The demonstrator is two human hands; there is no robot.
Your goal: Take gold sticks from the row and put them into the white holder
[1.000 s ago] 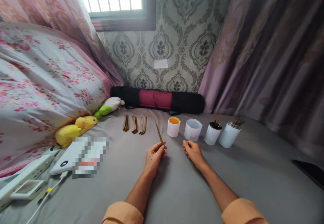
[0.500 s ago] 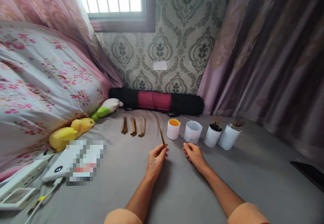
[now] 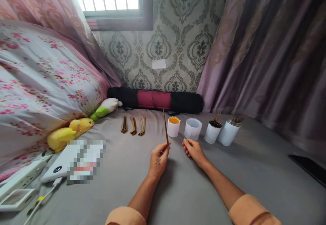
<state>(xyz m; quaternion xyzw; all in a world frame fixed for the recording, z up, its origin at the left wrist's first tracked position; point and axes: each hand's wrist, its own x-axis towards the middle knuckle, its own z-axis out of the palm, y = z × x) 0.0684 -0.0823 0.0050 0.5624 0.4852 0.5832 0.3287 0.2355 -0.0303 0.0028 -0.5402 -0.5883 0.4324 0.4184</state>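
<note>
My left hand (image 3: 159,161) is closed in a pinch round the lower end of a thin brown-gold stick (image 3: 165,126), which points up and away, tilted slightly left. My right hand (image 3: 194,152) has its fingers curled and the thumb pressed to them. Whether anything is in it is hidden. Just beyond the hands stand a white cup with orange inside (image 3: 173,130) and a pale, wide cup (image 3: 193,131). Right of them are a white can with a dark inside (image 3: 212,135) and a white can of thin brown sticks (image 3: 229,135).
On the grey sheet (image 3: 109,194) lie several bent gold strips in three bundles (image 3: 133,126). Leftward are a yellow plush toy (image 3: 63,136), a white power bank (image 3: 59,165) and a power strip (image 3: 25,181). A black-and-red roll (image 3: 154,99) lies by the wall; a phone (image 3: 308,169) lies far right.
My left hand has shifted slightly right, and the stick in it has swung more upright, its tip moving right. My right hand keeps almost the same pose. The view has shifted a little.
</note>
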